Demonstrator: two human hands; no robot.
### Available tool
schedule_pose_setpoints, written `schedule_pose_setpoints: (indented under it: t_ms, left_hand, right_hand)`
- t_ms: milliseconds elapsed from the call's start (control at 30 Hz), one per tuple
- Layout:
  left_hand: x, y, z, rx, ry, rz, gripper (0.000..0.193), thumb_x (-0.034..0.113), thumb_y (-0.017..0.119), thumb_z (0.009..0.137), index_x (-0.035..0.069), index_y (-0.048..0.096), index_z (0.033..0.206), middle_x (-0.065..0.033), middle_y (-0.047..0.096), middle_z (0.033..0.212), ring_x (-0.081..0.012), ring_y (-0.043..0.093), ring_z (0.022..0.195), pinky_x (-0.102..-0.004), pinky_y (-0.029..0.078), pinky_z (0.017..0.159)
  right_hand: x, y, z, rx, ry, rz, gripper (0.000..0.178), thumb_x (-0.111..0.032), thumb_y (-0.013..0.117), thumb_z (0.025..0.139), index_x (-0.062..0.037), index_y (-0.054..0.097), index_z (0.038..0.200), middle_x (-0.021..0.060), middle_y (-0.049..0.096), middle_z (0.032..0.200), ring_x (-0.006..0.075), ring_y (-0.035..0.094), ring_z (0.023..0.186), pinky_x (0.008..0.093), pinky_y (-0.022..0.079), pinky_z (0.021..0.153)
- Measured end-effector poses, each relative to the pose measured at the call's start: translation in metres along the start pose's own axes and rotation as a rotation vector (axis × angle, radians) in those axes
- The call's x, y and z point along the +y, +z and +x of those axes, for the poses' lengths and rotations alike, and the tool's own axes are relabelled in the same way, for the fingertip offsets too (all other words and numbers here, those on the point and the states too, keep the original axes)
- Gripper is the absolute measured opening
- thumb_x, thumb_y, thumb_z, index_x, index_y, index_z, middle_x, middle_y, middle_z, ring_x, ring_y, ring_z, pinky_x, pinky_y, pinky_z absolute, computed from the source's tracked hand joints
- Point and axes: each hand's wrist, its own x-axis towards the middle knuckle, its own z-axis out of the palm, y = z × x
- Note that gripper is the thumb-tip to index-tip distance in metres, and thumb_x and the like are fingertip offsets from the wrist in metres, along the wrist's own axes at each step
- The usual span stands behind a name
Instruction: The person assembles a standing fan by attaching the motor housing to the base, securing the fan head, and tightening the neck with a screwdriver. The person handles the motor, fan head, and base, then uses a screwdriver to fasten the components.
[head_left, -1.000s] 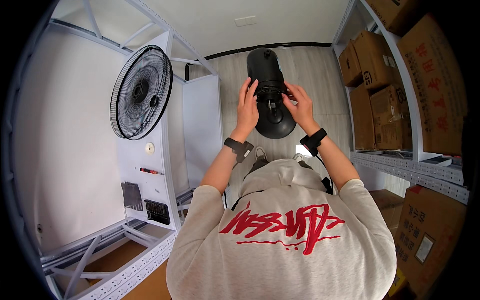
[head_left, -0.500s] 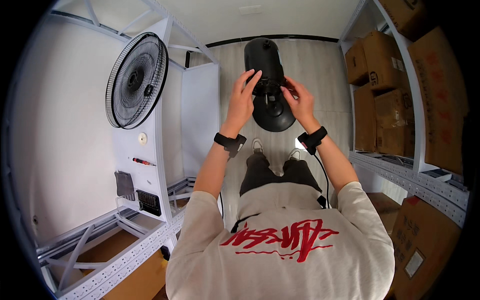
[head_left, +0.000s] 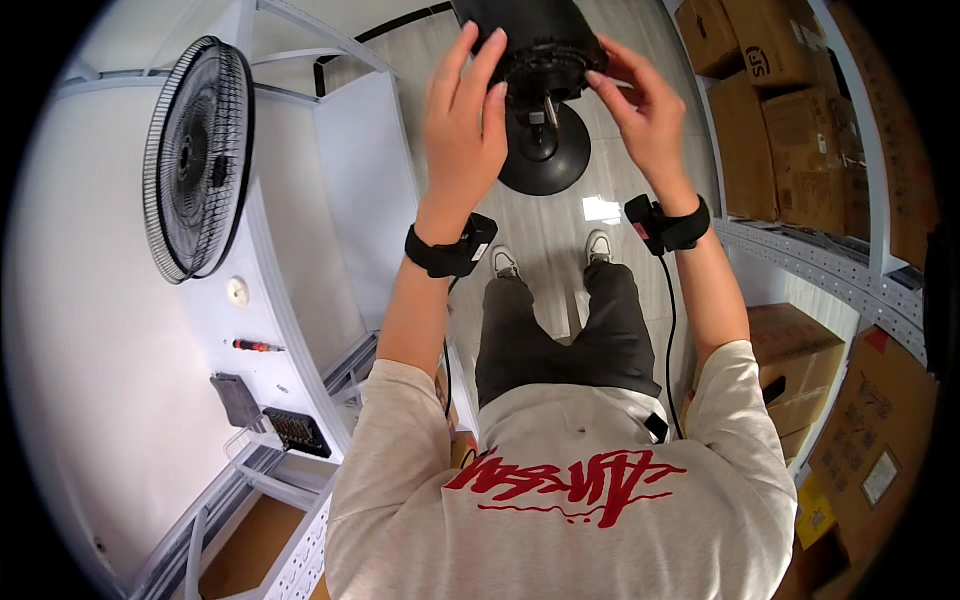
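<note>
A black fan motor housing [head_left: 530, 30] sits at the top centre, cut off by the upper edge, with a bare metal shaft [head_left: 551, 110] pointing toward me. Below it is the fan's round black base [head_left: 560, 165] on the floor. My left hand [head_left: 465, 130] holds the housing's left side, its fingers fairly straight and the thumb near the front rim. My right hand [head_left: 645, 105] grips the right side of that rim, thumb in front and fingers behind. A black wire fan guard [head_left: 195, 160] stands upright on the white bench at left.
On the white bench [head_left: 290, 330] lie a round cream-coloured part [head_left: 237, 291], a red-and-black screwdriver [head_left: 258, 346], a grey pouch [head_left: 237, 400] and a black bit case [head_left: 296, 432]. Cardboard boxes [head_left: 800, 140] fill a metal shelf at right. Dark cables hang from both wrist bands.
The view has shifted, so the fan and both hands sit higher and look larger. My hands stay on the housing's two sides; the bench things appear farther left.
</note>
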Motion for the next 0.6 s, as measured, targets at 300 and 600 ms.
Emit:
schedule_pose_setpoints:
  t_ms: [300,600]
  left_hand:
    - [-0.025,0.019,-0.006,0.183,0.169,0.062,0.044,0.002,0.053,0.097,-0.003,0.052,0.140,-0.0216,0.055,0.141,-0.0368,0.054,0.129,-0.0408,0.041,0.108]
    - [-0.034,0.027,-0.014,0.242,0.157,-0.038,0.047,0.008,0.054,0.100,0.004,0.048,0.147,-0.0155,0.056,0.141,-0.0288,0.057,0.118,-0.0346,0.045,0.098]
  right_hand:
    - [0.012,0.012,0.003,0.050,-0.156,0.054,0.039,-0.006,0.072,0.091,-0.0036,0.064,0.130,0.0119,0.073,0.104,0.0140,0.070,0.091,0.0273,0.058,0.074]
    - [0.035,0.015,0.009,0.055,-0.366,0.017,0.040,-0.015,0.073,0.093,-0.0067,0.064,0.131,0.0101,0.074,0.104,0.0164,0.072,0.092,0.0290,0.059,0.080]
